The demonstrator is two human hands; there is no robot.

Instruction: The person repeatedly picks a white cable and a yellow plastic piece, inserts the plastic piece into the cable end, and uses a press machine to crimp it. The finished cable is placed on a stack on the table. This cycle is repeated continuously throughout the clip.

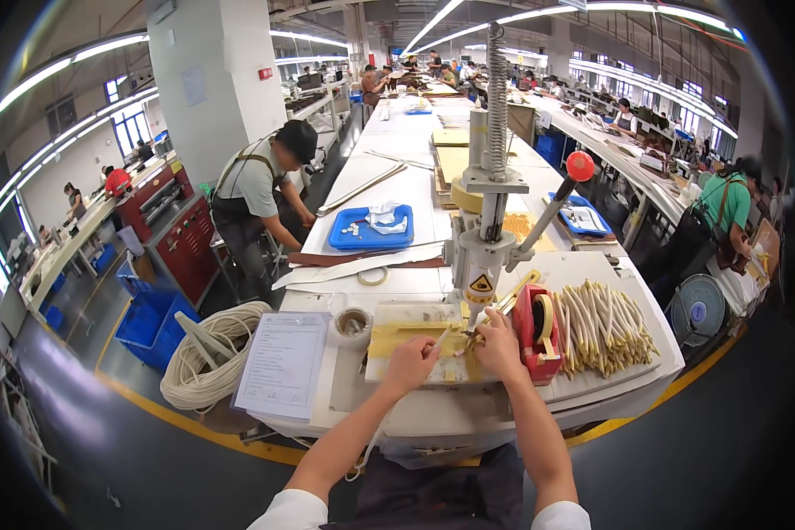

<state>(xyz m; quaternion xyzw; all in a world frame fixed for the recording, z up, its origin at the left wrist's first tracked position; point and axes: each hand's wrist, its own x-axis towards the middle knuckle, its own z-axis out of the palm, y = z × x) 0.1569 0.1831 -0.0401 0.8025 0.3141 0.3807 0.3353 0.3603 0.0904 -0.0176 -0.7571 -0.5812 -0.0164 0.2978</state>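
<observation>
Left hand [410, 362] pinches a thin, pale, cord-like piece [441, 339] before the grey metal lever press [483, 261]; right hand [500, 344] curled at its lower end, contents unclear. Advisable: fingers clear, piece straight.

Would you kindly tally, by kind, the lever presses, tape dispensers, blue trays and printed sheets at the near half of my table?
Lever press: 1
Red tape dispenser: 1
Blue trays: 2
Printed sheet: 1
Total: 5

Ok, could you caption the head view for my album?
Left hand holding a pale piece, right hand at a press, tape dispenser and piled cords alongside.
</observation>
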